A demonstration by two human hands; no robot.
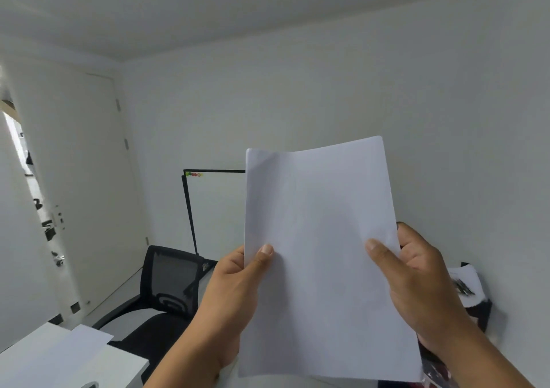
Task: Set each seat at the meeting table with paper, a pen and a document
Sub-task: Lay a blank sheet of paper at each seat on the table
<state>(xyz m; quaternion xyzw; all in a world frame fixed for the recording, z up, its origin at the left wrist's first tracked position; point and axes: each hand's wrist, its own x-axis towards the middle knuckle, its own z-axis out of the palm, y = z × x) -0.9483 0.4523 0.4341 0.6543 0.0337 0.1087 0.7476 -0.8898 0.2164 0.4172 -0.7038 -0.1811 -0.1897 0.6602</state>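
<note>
white walls behind; left hand (235, 292) and right hand (416, 280) pinch the paper stack (321, 253); next, lay one sheet at the office chair (166, 292) seat

Both hands are raised upright, left hand (235, 286) and right hand (416, 280) pinching with thumbs forward.

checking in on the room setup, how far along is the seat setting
Done: one sheet lies on the table by the chair. In hand: left hand and right hand hold up paper. Left: no pen or document shows at that seat; other seats are out of view.
</note>
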